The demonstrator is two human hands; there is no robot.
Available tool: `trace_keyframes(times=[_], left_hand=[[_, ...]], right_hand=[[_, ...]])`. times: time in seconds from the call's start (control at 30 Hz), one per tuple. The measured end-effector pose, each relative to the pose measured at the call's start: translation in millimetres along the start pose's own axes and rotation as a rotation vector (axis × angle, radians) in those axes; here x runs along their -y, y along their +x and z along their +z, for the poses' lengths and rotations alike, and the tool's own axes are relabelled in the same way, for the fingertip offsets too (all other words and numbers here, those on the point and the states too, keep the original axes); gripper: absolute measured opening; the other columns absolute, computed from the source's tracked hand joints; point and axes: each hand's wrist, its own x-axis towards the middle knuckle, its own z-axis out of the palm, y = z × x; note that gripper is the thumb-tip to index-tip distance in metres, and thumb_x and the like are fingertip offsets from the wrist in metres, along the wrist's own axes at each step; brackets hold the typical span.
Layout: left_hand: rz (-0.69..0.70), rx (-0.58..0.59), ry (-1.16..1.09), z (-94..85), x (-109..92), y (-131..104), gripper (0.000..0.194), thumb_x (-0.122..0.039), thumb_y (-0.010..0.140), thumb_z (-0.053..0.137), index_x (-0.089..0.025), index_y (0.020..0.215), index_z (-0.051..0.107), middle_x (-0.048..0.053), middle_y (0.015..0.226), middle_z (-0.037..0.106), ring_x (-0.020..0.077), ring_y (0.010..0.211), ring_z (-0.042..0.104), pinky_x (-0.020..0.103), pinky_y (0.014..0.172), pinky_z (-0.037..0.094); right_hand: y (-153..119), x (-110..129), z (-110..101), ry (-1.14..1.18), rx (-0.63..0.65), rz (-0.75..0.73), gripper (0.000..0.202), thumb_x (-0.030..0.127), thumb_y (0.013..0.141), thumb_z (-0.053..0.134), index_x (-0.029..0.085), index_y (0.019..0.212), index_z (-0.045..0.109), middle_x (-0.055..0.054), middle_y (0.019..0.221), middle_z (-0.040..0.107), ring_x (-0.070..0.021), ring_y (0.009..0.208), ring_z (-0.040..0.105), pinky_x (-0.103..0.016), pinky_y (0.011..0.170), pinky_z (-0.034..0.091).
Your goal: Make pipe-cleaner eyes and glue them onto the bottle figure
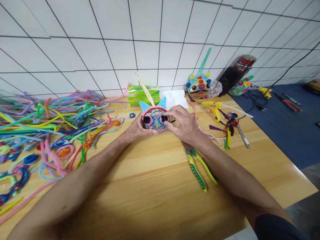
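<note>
A round, clear craft animal head (pixel 157 127) stands upright at the middle of the table, with a red pipe-cleaner rim, blue pipe-cleaner ears (pixel 145 106) and a pale strip rising from its top. Its two eyes are pink and blue coils with black centres. My left hand (pixel 138 129) is wrapped round its left side, thumb along the bottom. On the other side, my right hand (pixel 184 123) pinches the black centre of the right eye (pixel 163 118) between thumb and finger. Green-and-yellow pliers (pixel 197 169) lie below my right wrist.
Many coloured pipe cleaners (pixel 57 116) cover the left. Behind the head are a green packet (pixel 143 96) and white paper (pixel 174 98). A yellow glue gun (pixel 213 108), a decorated craft head (pixel 199 86) and a dark bottle (pixel 234 75) stand right, near a blue cloth (pixel 281 129).
</note>
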Motion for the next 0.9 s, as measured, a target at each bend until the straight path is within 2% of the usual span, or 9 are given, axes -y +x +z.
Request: trace_keyframes(times=[0.07,0.17,0.33,0.4,0.5,0.57,0.67,0.8,0.9], left_hand=[[-0.004,-0.008,-0.009,0.4,-1.8,0.0,0.097,-0.041,0.058,0.104,-0.019,0.140,0.057,0.017,0.145,0.069,0.0389,0.134,0.067,0.051,0.114,0.057],[-0.017,-0.035,-0.012,1.2,-5.9,-0.1,0.100,-0.042,0.058,0.104,-0.018,0.142,0.057,0.018,0.147,0.067,0.0405,0.138,0.064,0.052,0.117,0.055],[-0.053,-0.058,0.002,2.1,-11.8,-1.1,0.100,-0.041,0.059,0.103,-0.015,0.143,0.056,0.020,0.147,0.066,0.0403,0.138,0.064,0.055,0.117,0.053],[-0.062,-0.064,0.011,2.0,-12.4,-1.2,0.099,-0.041,0.059,0.103,-0.014,0.142,0.056,0.020,0.146,0.066,0.0399,0.136,0.064,0.055,0.117,0.053],[-0.066,-0.066,0.030,1.2,-11.9,-0.8,0.099,-0.041,0.058,0.103,-0.014,0.141,0.056,0.020,0.144,0.067,0.0393,0.134,0.066,0.055,0.117,0.053],[-0.073,-0.061,0.035,0.5,-11.3,-0.6,0.098,-0.041,0.058,0.103,-0.015,0.140,0.057,0.020,0.142,0.069,0.0391,0.132,0.067,0.054,0.115,0.055],[-0.097,-0.072,0.058,-0.5,-11.4,-1.2,0.099,-0.043,0.056,0.104,-0.015,0.139,0.058,0.019,0.141,0.069,0.0393,0.131,0.067,0.055,0.114,0.055],[-0.114,-0.095,0.117,-0.3,-14.7,-2.4,0.099,-0.047,0.055,0.103,-0.014,0.138,0.057,0.020,0.141,0.069,0.0394,0.132,0.067,0.057,0.116,0.053],[-0.102,-0.119,0.142,2.3,-17.3,-1.5,0.099,-0.048,0.055,0.103,-0.013,0.136,0.057,0.020,0.139,0.071,0.0388,0.130,0.068,0.055,0.115,0.054]], right_hand=[[1.4,1.4,-3.7,0.008,0.008,0.000,0.023,0.024,0.096,0.068,0.024,0.119,0.070,-0.009,0.111,0.070,-0.0257,0.106,0.068,-0.043,0.094,0.057],[3.7,-1.6,-13.7,-0.004,0.040,0.036,0.043,0.028,0.090,0.076,0.024,0.131,0.065,-0.010,0.120,0.069,-0.0280,0.111,0.067,-0.045,0.099,0.056],[0.5,-18.2,-19.6,-0.116,0.164,0.256,0.059,0.033,0.083,0.083,0.021,0.137,0.063,-0.014,0.129,0.068,-0.0293,0.106,0.068,-0.045,0.094,0.056],[-1.2,-22.4,-16.3,-0.091,0.251,0.342,0.053,0.034,0.085,0.082,0.021,0.134,0.067,-0.012,0.125,0.072,-0.0265,0.097,0.070,-0.041,0.085,0.056],[1.9,-21.1,-17.5,0.033,0.307,0.411,0.013,0.029,0.095,0.068,0.021,0.103,0.076,-0.004,0.095,0.077,-0.0199,0.081,0.068,-0.033,0.074,0.050],[8.6,-16.5,-29.1,0.156,0.219,0.410,0.021,0.027,0.099,0.061,0.021,0.083,0.073,0.000,0.076,0.071,-0.0165,0.072,0.064,-0.031,0.070,0.047],[21.0,-11.2,-66.9,0.393,-0.052,0.405,0.019,0.033,0.098,0.067,0.022,0.085,0.074,0.002,0.070,0.066,-0.0134,0.065,0.060,-0.030,0.065,0.048],[24.8,-22.6,-145.0,0.644,-0.556,0.353,0.019,0.038,0.087,0.083,0.025,0.079,0.071,0.001,0.076,0.066,-0.0095,0.059,0.056,-0.031,0.056,0.043],[13.5,-43.7,-199.6,0.690,-0.687,0.396,0.016,0.039,0.085,0.085,0.027,0.084,0.074,0.003,0.069,0.060,-0.0089,0.058,0.055,-0.032,0.056,0.041]])
